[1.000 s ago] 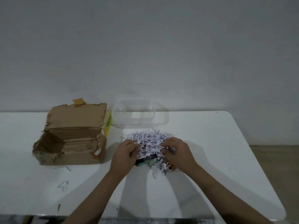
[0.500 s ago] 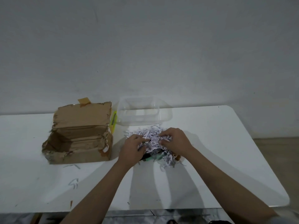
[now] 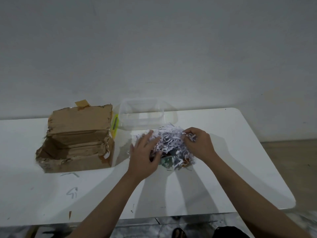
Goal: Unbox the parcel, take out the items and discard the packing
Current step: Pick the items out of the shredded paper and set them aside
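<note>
Grey plaster wall behind; white desk [image 3: 223,134] with pen scribbles near its front left. At left on the desk, a torn cardboard parcel [image 3: 75,140] — flaps up, open side facing the camera, a scrap of tan tape on its top edge. Nothing visible inside its dim interior. A yellow-green strip [image 3: 114,124] shows just behind its right edge. Next over, a clear plastic tub [image 3: 142,115] against the wall, touching the far edge of a heap of shredded paper [image 3: 169,140]. Left hand [image 3: 145,155] lies on the heap's left side, fingers spread and fairly straight, pressing the shreds — grip apart. Dark and greenish items [image 3: 167,160] peek from under the heap's near edge; too buried to identify. Right hand [image 3: 199,143] sits at the heap's right side, fingertips curled together, pinching a tuft of shreds.
</note>
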Demonstrator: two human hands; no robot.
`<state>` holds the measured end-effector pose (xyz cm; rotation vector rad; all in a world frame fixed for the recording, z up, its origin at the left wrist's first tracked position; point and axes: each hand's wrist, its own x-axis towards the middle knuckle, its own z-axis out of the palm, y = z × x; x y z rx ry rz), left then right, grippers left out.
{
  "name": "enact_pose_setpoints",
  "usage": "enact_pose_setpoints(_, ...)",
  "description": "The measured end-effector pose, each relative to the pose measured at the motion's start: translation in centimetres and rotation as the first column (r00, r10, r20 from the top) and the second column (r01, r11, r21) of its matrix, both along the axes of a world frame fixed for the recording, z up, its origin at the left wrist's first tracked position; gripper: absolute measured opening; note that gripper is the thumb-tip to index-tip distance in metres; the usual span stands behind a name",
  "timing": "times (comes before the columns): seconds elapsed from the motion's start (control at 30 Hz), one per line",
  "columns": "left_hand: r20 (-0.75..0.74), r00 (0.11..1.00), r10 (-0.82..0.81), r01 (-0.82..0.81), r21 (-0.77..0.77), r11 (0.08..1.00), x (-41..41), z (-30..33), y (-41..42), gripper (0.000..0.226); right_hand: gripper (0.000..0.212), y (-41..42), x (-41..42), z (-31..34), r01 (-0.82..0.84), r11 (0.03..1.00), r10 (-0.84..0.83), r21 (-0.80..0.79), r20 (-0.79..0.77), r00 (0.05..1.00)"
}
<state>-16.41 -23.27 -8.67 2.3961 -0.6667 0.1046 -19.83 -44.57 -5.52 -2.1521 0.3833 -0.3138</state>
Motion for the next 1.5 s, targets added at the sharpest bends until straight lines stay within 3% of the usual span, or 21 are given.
enact_pose_setpoints(0.07,-0.026,0.996,-0.083,0.085,0.072,0.994,-0.7,-0.4,-1.3,0.053,0.018,0.3,-0.6,-0.6,-0.118,0.992,0.117,-0.037,-0.032,0.993)
enact_pose_setpoints(0.17,-0.052,0.996,-0.069,0.075,0.141,0.987,-0.6,-1.5,-1.9,0.057,0.024,0.9,-0.9,-1.6,-0.24,0.965,0.234,-0.103,-0.07,0.97)
enact_pose_setpoints(0.57,-0.045,0.999,-0.003,0.009,0.132,0.991,-0.3,-2.5,-1.2,0.06,0.019,-2.1,-2.4,-1.5,-0.27,0.928,0.208,-0.256,-0.242,0.948)
enact_pose_setpoints(0.63,-0.052,0.999,0.007,0.0,0.119,0.993,-0.3,-2.4,-1.3,0.056,0.017,-2.2,-2.3,-0.7,-0.246,0.922,0.193,-0.298,-0.195,0.962)
enact_pose_setpoints(0.73,-0.027,0.999,0.018,-0.016,0.059,0.998,-0.2,-2.3,-1.1,0.06,0.016,-1.3,-1.4,0.4,-0.169,0.947,0.183,-0.272,0.027,0.983)
enact_pose_setpoints(0.83,0.037,0.998,0.048,-0.048,0.006,0.999,-0.2,-2.1,-0.9,0.056,0.019,0.4,0.3,0.6,-0.273,0.933,0.305,-0.236,0.11,0.946)
enact_pose_setpoints(0.97,0.04,0.995,0.095,-0.095,-0.014,0.995,-0.4,-2.1,-0.4,0.047,0.017,2.1,2.3,-0.3,-0.44,0.868,0.439,-0.231,-0.062,0.897)
enact_pose_setpoints(1.07,0.028,0.991,0.131,-0.131,0.005,0.991,-0.3,-2.6,0.3,0.049,0.011,1.7,2.6,-0.6,-0.416,0.881,0.391,-0.226,-0.147,0.909)
enact_pose_setpoints(1.27,-0.012,0.986,0.164,-0.164,0.031,0.986,0.0,-2.8,1.1,0.054,0.021,-0.3,2.3,-1.1,-0.432,0.872,0.362,-0.231,-0.291,0.886)
enact_pose_setpoints(1.37,-0.057,0.987,0.151,-0.151,0.002,0.989,0.1,-2.5,1.3,0.055,0.026,0.0,1.9,-1.0,-0.358,0.894,0.335,-0.269,-0.129,0.933)
enact_pose_setpoints(1.43,-0.075,0.988,0.138,-0.141,-0.029,0.99,0.3,-2.3,1.4,0.052,0.019,0.8,1.6,-0.8,-0.308,0.897,0.336,-0.317,0.037,0.941)
enact_pose_setpoints(1.5,-0.078,0.988,0.133,-0.136,-0.039,0.99,0.5,-2.2,1.6,0.044,0.01,1.9,1.6,-0.6,-0.322,0.875,0.373,-0.363,0.081,0.924)
